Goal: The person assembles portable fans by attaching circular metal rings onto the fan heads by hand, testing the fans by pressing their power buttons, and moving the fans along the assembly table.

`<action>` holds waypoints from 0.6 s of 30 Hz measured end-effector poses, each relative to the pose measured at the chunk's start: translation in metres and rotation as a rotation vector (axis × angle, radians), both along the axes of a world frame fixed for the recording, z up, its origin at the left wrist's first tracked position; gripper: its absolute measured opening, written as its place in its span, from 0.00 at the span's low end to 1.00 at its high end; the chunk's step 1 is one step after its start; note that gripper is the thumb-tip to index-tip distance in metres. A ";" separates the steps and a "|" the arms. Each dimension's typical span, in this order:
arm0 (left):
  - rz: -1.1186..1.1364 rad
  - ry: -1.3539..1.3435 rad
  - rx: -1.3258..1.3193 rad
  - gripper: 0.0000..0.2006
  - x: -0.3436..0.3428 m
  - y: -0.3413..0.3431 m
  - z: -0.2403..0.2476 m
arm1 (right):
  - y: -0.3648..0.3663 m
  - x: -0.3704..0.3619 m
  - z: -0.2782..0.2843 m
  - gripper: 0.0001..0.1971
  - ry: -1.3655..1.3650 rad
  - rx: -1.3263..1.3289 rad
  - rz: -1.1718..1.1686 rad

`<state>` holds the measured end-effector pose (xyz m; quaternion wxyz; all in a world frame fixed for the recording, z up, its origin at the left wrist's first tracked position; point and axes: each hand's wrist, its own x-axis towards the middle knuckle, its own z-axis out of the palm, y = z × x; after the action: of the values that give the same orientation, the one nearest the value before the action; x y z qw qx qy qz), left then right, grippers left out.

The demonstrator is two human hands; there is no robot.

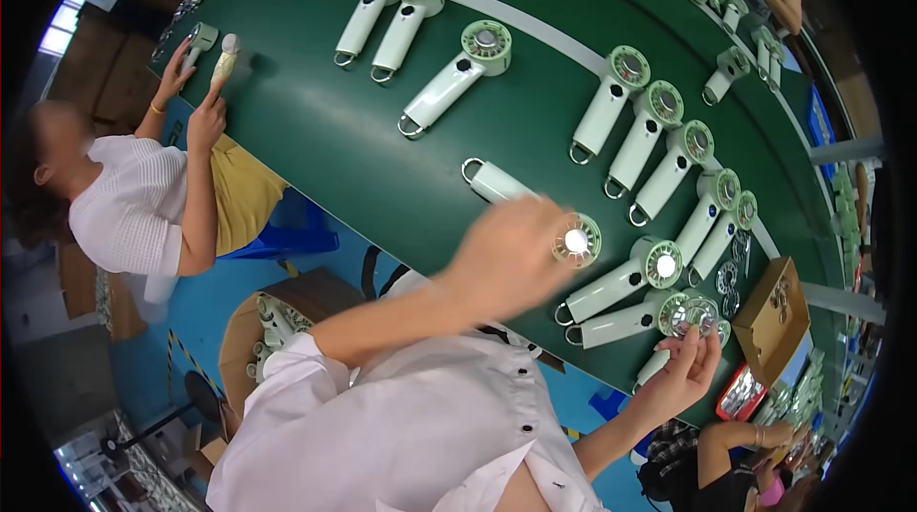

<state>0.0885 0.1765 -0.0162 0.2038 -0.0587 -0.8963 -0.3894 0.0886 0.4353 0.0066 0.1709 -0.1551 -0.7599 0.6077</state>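
Observation:
My left hand (516, 249), blurred by motion, is over a pale green and white handheld fan (490, 180) whose looped end points up and to the left. Its fingers are smeared and partly hidden, so their grip cannot be made out. The fan's round head shows a bright round centre beyond the fingertips. In my right hand (680, 369), fingertips pinch a clear round cover (700, 313) beside the head of another fan (616, 329). Just beyond lies a fan with a bright centre (607, 290). Part of one more fan shows by my right fingers.
Several similar fans (659, 163) lie along the green table (315, 130), more of them at the far side. At right stands an open cardboard box (776, 321) next to dark rings (729, 278). A co-worker (134, 187) at left handles a fan; a carton of fans (239, 330) stands below.

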 end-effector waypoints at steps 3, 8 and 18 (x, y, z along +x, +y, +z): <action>0.349 -0.008 -0.106 0.13 -0.037 -0.083 0.006 | -0.004 -0.018 -0.006 0.17 0.028 -0.089 0.080; 0.405 -0.249 -0.208 0.29 -0.084 -0.161 -0.032 | -0.045 -0.048 0.001 0.19 -0.033 -0.164 0.232; 0.163 -0.713 0.193 0.27 -0.132 -0.177 -0.030 | -0.116 -0.086 0.017 0.17 -0.103 -0.113 0.440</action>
<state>-0.0436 -0.0002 -0.0464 -0.0862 0.1717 -0.8719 -0.4504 0.0028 0.3197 0.0236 -0.0138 -0.0259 -0.7479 0.6632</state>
